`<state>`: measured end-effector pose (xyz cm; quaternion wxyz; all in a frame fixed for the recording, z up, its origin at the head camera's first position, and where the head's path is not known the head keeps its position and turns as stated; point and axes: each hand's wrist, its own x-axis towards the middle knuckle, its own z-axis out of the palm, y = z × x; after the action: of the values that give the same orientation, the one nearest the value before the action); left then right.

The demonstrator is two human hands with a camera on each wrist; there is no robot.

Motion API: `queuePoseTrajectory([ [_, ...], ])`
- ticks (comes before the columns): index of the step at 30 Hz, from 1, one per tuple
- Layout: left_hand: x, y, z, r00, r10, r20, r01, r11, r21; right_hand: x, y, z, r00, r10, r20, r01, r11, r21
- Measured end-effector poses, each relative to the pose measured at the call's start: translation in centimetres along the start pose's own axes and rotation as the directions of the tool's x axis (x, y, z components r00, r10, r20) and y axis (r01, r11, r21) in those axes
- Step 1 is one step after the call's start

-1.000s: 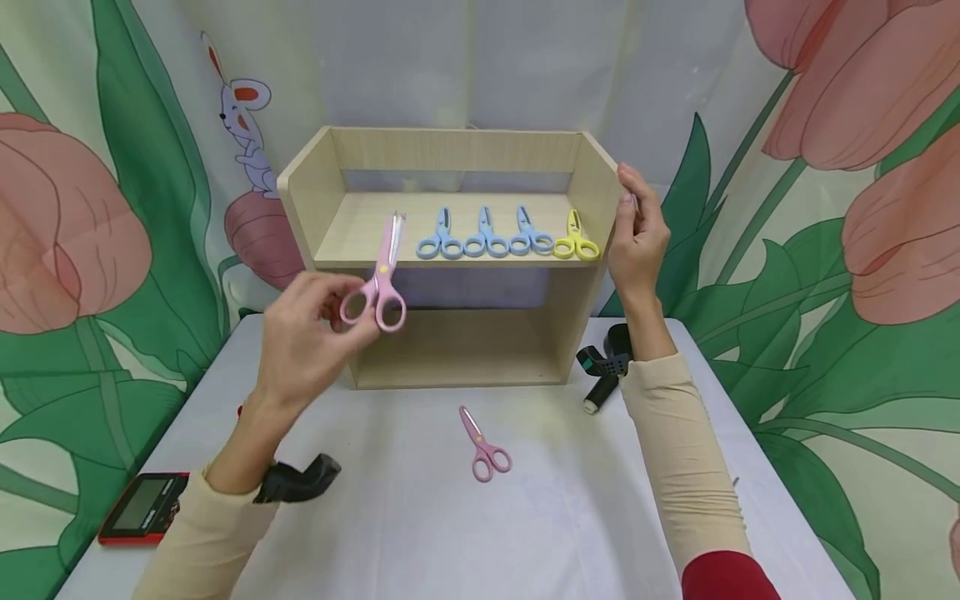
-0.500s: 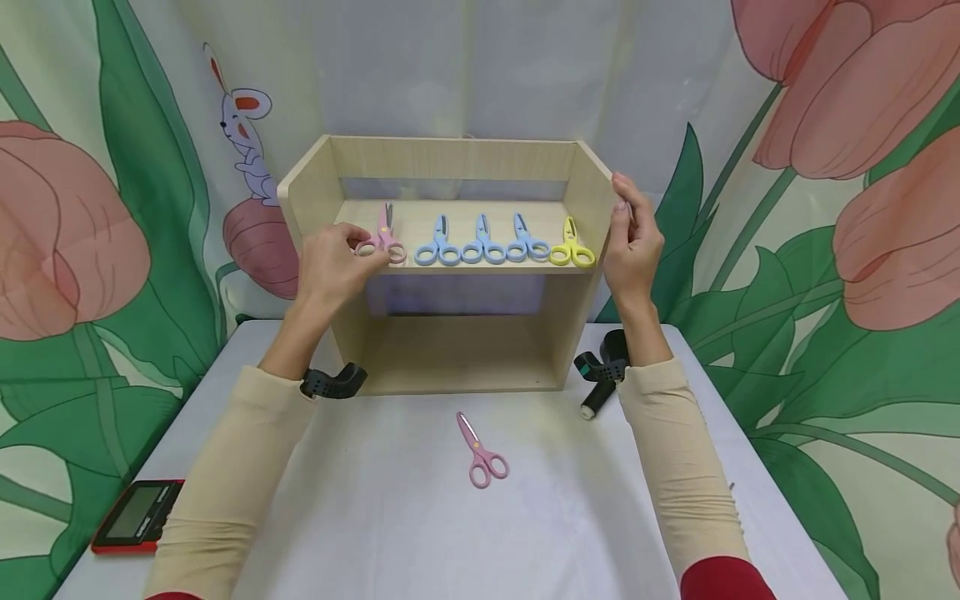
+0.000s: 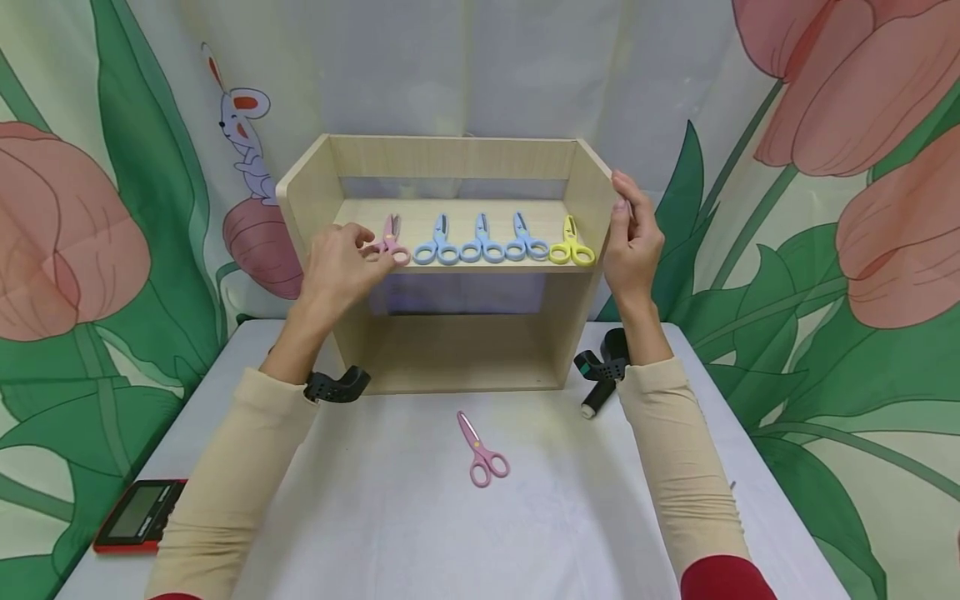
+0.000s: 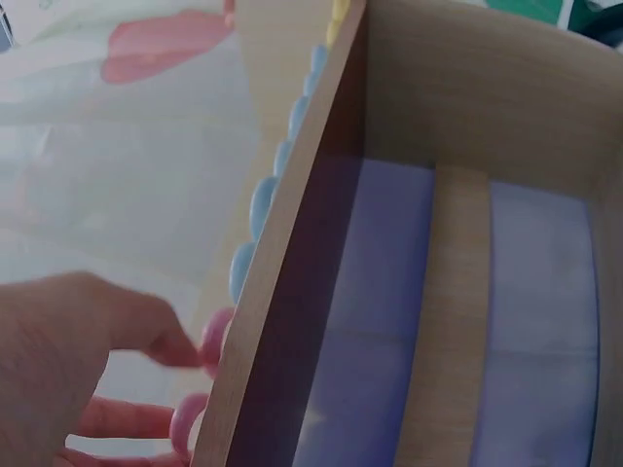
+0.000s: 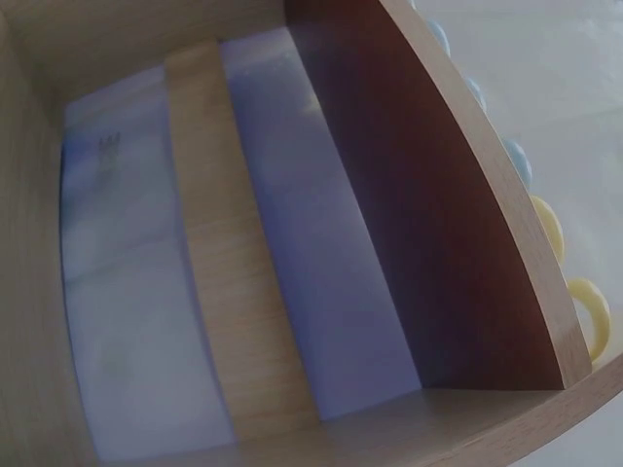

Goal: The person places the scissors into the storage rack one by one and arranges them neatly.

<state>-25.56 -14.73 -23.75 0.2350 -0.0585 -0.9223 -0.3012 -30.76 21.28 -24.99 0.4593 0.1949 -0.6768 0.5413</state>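
Note:
A wooden two-tier shelf (image 3: 465, 152) stands at the back of the table. On its upper board lie pink scissors (image 3: 390, 242) at the left, then three blue scissors (image 3: 481, 242), then yellow scissors (image 3: 572, 244), all with handles toward the front edge. My left hand (image 3: 337, 265) holds the pink scissors by the handles; the left wrist view shows the thumb and fingers at the two pink rings (image 4: 216, 338). My right hand (image 3: 636, 242) grips the front edge of the shelf's right side. A second pair of pink scissors (image 3: 482, 454) lies on the table before the shelf.
A red-and-black device with a screen (image 3: 137, 515) lies at the table's left edge. A black cylindrical object (image 3: 598, 398) is beside the right wrist. The white-covered table (image 3: 420, 533) runs forward; a floral curtain (image 3: 465, 67) hangs behind.
My left hand has brought the pink scissors from in front of the shelf onto the upper board, then shifted them slightly right and toward its front edge. The right hand keeps its grip.

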Motion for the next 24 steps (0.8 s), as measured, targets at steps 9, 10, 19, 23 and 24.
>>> queuePoseTrajectory([
  [9, -0.9, 0.2, 0.3, 0.999, -0.007, 0.047, 0.005, 1.000, 0.029, -0.2, 0.3, 0.3, 1.000, -0.005, 0.003, 0.005, 1.000, 0.017],
  [10, -1.0, 0.3, 0.3, 0.999, -0.005, 0.039, 0.004, 1.000, 0.026, -0.2, 0.3, 0.4, 1.000, -0.005, 0.003, 0.005, 1.000, 0.017],
  [19, -8.3, 2.4, 4.7, 0.966, 0.257, -0.014, -0.257, 0.966, 0.018, -0.1, 0.5, 0.4, 0.999, -0.043, -0.021, 0.044, 0.999, 0.024],
  [23, -13.7, 2.3, 10.7, 0.932, 0.259, 0.253, -0.272, 0.962, 0.019, 0.1, 0.4, 0.3, 0.999, -0.036, -0.028, 0.036, 0.999, 0.025],
  [24, -14.9, 2.1, 12.3, 0.916, 0.239, 0.323, -0.262, 0.965, 0.029, 0.1, 0.4, 0.3, 0.999, -0.032, -0.024, 0.032, 0.999, 0.016],
])
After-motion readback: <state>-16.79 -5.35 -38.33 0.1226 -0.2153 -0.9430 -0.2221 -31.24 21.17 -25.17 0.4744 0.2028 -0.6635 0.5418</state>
